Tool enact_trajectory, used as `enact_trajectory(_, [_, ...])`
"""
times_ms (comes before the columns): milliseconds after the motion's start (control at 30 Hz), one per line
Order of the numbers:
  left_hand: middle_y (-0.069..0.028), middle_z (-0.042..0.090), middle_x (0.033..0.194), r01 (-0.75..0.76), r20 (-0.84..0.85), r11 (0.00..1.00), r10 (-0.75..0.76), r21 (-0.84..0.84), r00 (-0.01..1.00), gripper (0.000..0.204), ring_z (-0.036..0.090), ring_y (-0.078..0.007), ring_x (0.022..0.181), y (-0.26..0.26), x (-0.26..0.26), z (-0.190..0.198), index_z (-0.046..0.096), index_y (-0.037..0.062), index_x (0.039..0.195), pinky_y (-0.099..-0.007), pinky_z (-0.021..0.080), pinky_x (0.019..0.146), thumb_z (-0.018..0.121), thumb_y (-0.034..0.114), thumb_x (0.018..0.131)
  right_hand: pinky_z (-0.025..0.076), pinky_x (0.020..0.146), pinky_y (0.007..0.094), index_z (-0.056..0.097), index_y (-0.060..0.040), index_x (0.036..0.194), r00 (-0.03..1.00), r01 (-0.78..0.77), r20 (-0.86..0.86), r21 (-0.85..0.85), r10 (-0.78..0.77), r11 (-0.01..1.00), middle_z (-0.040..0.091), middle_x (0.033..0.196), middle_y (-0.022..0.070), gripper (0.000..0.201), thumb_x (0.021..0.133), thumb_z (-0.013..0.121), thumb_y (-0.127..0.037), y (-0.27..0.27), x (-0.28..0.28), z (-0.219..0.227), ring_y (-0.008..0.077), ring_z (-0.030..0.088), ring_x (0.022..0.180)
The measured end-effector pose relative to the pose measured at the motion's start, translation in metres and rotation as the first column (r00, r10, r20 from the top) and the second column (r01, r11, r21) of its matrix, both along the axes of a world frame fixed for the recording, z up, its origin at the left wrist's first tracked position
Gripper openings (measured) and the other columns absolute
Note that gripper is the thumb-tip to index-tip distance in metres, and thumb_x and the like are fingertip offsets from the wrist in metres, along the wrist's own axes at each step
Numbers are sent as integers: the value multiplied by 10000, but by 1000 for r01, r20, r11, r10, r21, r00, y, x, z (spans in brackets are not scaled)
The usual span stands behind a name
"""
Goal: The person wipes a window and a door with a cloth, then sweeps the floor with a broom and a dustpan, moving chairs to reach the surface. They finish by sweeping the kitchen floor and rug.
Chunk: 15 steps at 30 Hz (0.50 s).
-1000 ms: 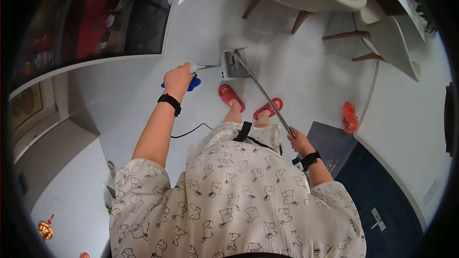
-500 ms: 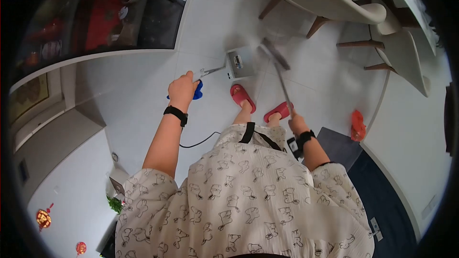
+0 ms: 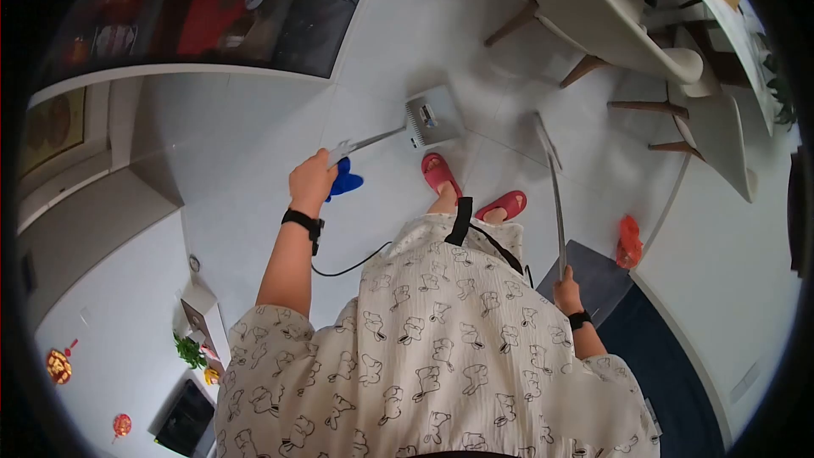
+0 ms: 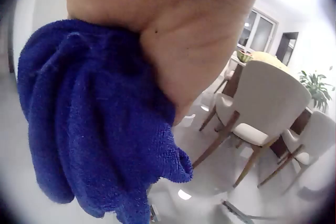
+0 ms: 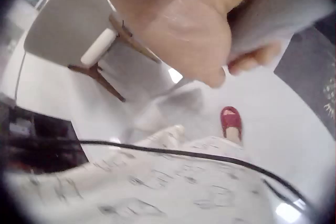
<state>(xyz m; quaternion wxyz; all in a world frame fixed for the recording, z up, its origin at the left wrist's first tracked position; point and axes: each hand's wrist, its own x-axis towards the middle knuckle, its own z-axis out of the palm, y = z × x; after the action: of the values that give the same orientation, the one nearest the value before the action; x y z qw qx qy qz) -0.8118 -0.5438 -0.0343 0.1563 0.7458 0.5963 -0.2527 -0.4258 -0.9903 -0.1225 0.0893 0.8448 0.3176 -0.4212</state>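
Note:
My left hand (image 3: 312, 180) grips the handle of a long-handled dustpan (image 3: 435, 118), whose grey pan lies on the floor in front of the red slippers (image 3: 439, 173). A blue cloth (image 3: 346, 180) hangs at the same hand; in the left wrist view the cloth (image 4: 94, 124) bunches below the palm (image 4: 184, 35). My right hand (image 3: 568, 293) is curled round the grey pole of a broom (image 3: 557, 203), its head on the floor to the right of the pan. In the right wrist view the fingers (image 5: 257, 58) wrap a thick grey handle (image 5: 281, 14).
Pale chairs (image 3: 610, 21) with wooden legs stand by a table at the upper right. A glass-fronted cabinet (image 3: 212, 13) is at the upper left. On the right lie a red bag (image 3: 628, 242) and a dark mat (image 3: 585, 276). A black cord (image 3: 348, 270) hangs beside the clothing.
The broom has swung away from the pan to the right, and my right hand has moved right and closer to the body. The dustpan stays in my left hand, its pan turned slightly.

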Motion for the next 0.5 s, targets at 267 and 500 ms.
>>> enact_trajectory(267, [-146,601,719,-191,-46,975,197,113,979,241,576,-335,668,-37,-57,16,517,63,893,-423,446,574,553,237,730,358,411,258,438,-18,706,404,483,-629,-470,-664,739,454,519,40,167,835,419,-122,170,16,-6,122,441,434])
enact_trajectory(500, [-197,594,749,-406,-50,907,413,112,909,297,570,-373,716,-26,-160,-38,511,39,913,-459,437,622,544,265,723,314,367,183,356,-85,640,-272,628,-632,-688,-726,364,371,516,-18,224,848,430,-120,413,-111,-100,72,364,400])
